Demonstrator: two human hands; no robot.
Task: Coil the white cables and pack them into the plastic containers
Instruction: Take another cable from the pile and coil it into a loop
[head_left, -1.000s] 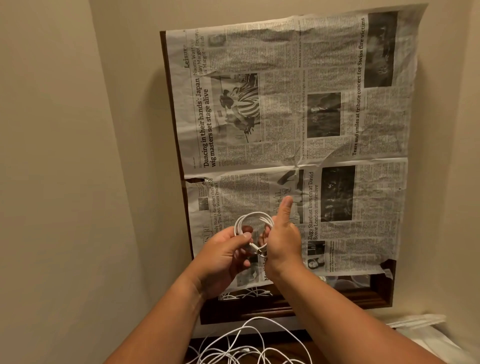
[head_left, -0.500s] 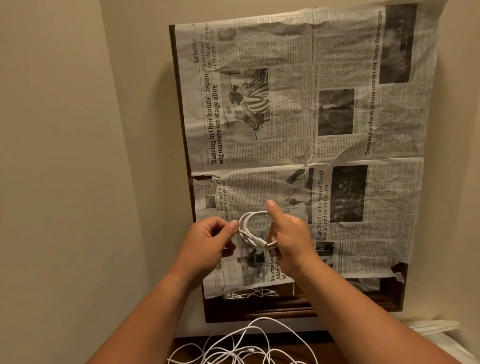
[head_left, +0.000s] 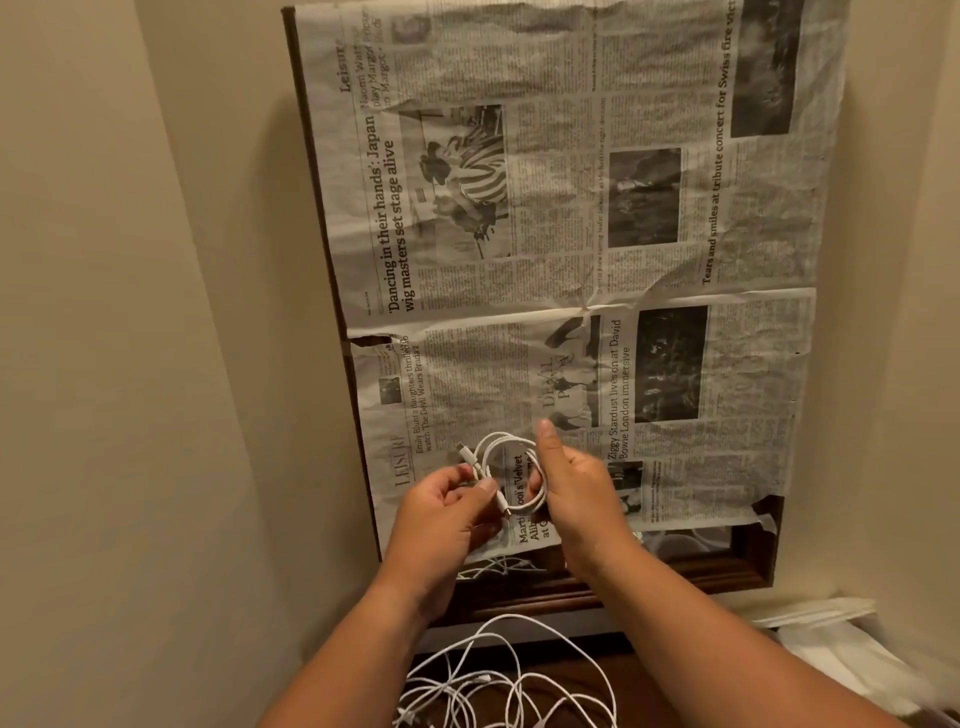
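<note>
1. Coil (head_left: 511, 475): small white loop held up in front of newspaper (head_left: 571, 234), between both hands; two plug ends stick out free (one upper left, one at bottom)
2. Left hand (head_left: 447, 512): thumb and fingers pinch the loop's left side. Right hand (head_left: 579, 501): fingers curled round its right side, thumb straight up
3. Loose cables (head_left: 498, 680): tangled below, near the wrists
4. Risk, judged: ends untucked, so the loop may spring open if either pinch slackens; a dropped end could snag in the tangle
</note>
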